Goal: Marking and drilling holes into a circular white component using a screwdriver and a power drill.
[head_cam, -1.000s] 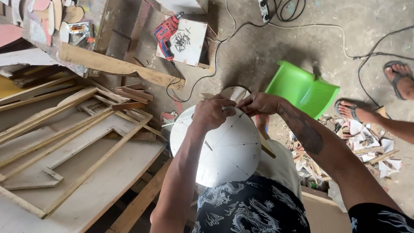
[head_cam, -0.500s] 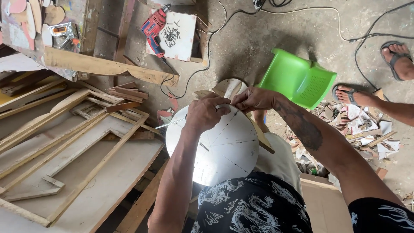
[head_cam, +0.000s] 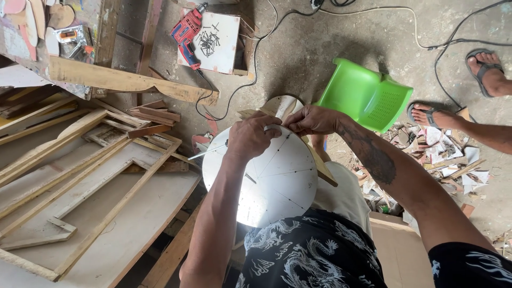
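Observation:
A white round disc (head_cam: 272,181) with pencil lines radiating from its middle rests on my lap. My left hand (head_cam: 252,137) is closed on the disc's far rim, and a thin metal rod sticks out to its left. My right hand (head_cam: 312,118) pinches the same far rim just beside it, the fingertips of both hands nearly touching. A wooden strip (head_cam: 320,165) lies under the disc's right side. What the fingertips pinch is hidden.
A green plastic chair (head_cam: 365,96) lies tipped on the concrete floor ahead. Wooden frames and boards (head_cam: 80,176) lie stacked at left. A red power drill (head_cam: 186,33) lies beside a white board strewn with screws (head_cam: 213,40). Another person's sandalled feet (head_cam: 432,114) stand at right amid scraps. Cables cross the floor.
Both hands have stayed at the disc's far rim; the fingers have shifted slightly along the edge. The view has moved a little closer.

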